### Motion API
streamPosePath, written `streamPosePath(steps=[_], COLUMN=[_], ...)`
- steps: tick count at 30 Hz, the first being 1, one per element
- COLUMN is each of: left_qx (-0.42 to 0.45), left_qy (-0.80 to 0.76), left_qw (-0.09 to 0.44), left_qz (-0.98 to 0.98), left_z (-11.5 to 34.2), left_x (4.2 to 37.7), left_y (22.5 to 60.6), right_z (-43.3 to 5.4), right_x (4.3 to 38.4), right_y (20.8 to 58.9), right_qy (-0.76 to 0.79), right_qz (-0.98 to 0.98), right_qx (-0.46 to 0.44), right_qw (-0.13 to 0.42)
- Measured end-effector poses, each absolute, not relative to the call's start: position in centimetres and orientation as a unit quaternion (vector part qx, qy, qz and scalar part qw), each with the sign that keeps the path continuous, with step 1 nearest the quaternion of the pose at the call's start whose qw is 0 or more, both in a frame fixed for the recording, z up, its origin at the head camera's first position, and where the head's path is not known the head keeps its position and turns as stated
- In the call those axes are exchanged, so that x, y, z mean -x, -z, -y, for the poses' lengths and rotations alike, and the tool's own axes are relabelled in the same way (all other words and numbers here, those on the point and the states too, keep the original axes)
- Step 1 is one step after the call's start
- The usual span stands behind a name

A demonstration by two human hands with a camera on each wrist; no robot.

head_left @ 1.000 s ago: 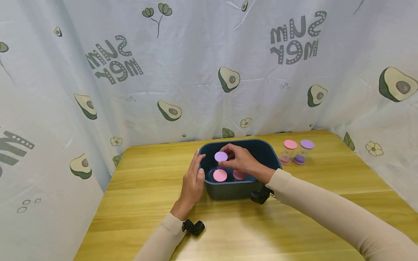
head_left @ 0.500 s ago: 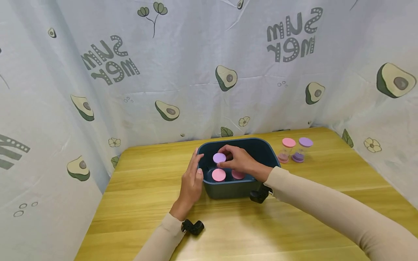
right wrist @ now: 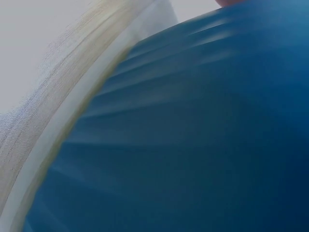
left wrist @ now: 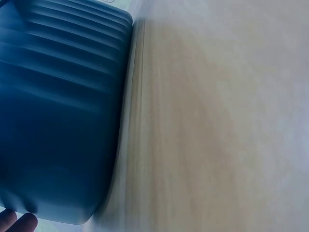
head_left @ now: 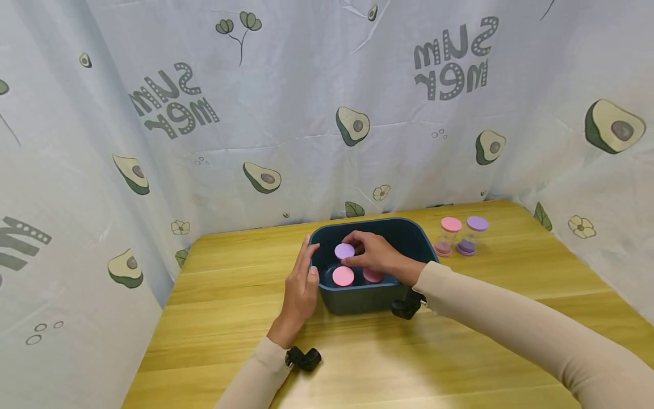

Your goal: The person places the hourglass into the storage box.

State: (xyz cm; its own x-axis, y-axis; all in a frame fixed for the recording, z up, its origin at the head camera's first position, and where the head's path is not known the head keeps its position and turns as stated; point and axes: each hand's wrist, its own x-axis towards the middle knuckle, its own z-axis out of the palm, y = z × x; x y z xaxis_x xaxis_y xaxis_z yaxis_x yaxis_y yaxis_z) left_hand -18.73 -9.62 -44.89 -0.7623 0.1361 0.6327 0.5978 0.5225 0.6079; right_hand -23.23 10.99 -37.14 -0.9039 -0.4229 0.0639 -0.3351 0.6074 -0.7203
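In the head view a dark blue bin (head_left: 352,301) stands on the wooden table. My right hand (head_left: 375,253) reaches into it and pinches a purple-topped sand timer (head_left: 344,251) by its upper end. Two pink-topped sand timers stand in the bin's front part: one pink timer (head_left: 343,276) at the left, the other pink timer (head_left: 373,275) partly under my right hand. My left hand (head_left: 301,287) rests along the bin's left side with fingers extended. Only fingertips (left wrist: 25,223) and the bin wall (left wrist: 58,121) show in the left wrist view.
Right of the bin, another pink sand timer (head_left: 447,236) and another purple sand timer (head_left: 472,235) stand upright on the table (head_left: 230,284). A white curtain (head_left: 306,85) printed with avocados hangs behind and at both sides. The bin's wall (right wrist: 193,145) fills most of the right wrist view.
The purple-topped timer has sunk slightly lower into the bin with my right hand. My left hand has kept its place at the bin's side. The head view has shifted a little.
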Motion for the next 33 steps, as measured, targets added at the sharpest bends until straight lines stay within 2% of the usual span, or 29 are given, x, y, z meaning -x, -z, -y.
streamPosePath(steps=[13, 33], left_qx=[0.216, 0.216], left_qy=[0.435, 0.437], left_qw=[0.259, 0.257], left_qz=[0.835, 0.834], left_z=[9.54, 9.54], left_x=[18.65, 18.59], left_y=[44.76, 44.76], right_z=[-10.89, -10.77], right_x=[23.41, 23.34], right_y=[37.46, 37.23], right_qy=[0.379, 0.400], right_qz=[-0.902, -0.893], right_qx=[0.194, 0.190], right_qw=[0.078, 0.082])
